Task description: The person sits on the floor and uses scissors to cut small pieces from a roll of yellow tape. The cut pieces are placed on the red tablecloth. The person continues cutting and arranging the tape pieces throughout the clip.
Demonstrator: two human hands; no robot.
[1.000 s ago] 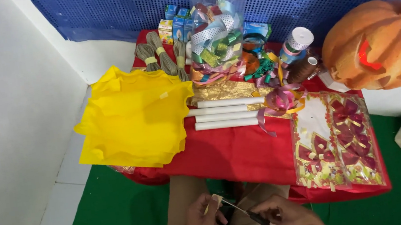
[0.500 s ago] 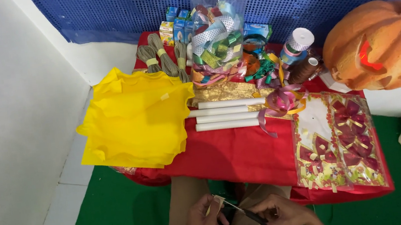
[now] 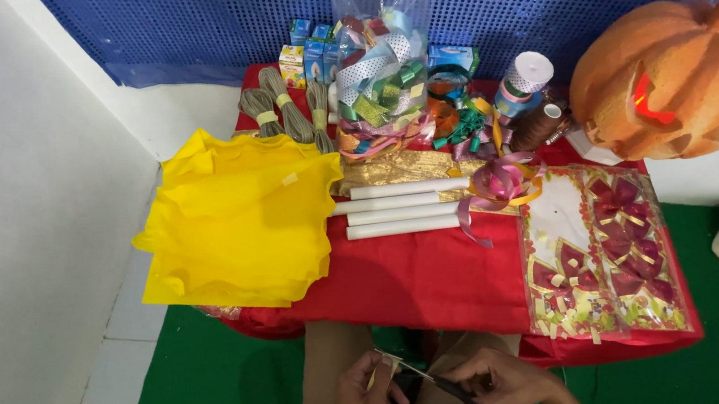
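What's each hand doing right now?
Left hand: closed, pinching a small pale strip.
Right hand: closed on dark-handled scissors, blades at the strip.

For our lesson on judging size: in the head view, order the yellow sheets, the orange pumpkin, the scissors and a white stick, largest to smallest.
1. yellow sheets
2. orange pumpkin, nearly as big
3. white stick
4. scissors, nearer the camera, so unsure

Dark-handled scissors [image 3: 442, 386], blades on pale strip [image 3: 376, 364]

Yellow paper sheets [image 3: 241, 229], white rolls [image 3: 401, 207], orange pumpkin [image 3: 678, 71] on red table [image 3: 423, 280].
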